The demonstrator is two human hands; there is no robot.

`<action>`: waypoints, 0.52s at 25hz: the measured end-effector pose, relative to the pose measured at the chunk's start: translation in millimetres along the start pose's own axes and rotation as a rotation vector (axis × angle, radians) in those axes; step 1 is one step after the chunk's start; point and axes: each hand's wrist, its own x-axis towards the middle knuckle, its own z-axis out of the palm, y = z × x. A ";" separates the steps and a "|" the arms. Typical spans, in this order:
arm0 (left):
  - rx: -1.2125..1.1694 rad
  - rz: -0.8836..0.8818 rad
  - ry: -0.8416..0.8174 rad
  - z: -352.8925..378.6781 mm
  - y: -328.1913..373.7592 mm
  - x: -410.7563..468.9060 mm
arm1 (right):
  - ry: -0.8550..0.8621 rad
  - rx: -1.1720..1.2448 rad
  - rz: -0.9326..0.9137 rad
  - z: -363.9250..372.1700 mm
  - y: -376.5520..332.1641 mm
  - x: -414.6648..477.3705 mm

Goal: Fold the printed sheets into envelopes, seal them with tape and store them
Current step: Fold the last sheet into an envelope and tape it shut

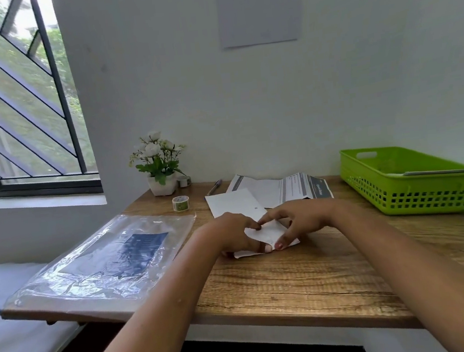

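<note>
Both bare forearms are reaching in; the left hand and right hand are pressing curled fingertips onto a small white folded sheet mid-desk, creasing it. Taping and storing are seemingly remaining: patterned tape roll near the far edge, perforated green basket at the far right corner

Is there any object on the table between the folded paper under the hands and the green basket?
Nothing visible blocks it. The folded paper lies under both hands, and the table between it and the green basket at the right shows bare wood. The printed sheets lie farther back, off that path.
</note>
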 end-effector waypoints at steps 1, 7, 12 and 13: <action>0.044 -0.005 -0.001 0.1 3.7 3.2 | 0.039 0.003 -0.003 0.8 1.5 0.2; 0.230 -0.004 0.012 -0.5 19.7 22.3 | 0.259 0.044 0.043 0.7 26.3 8.9; 0.260 0.021 0.119 12.3 14.7 34.6 | 0.444 -0.283 0.252 -0.6 70.8 27.3; 0.287 0.027 0.154 14.9 13.7 36.2 | 0.433 -0.322 0.286 0.5 77.8 30.8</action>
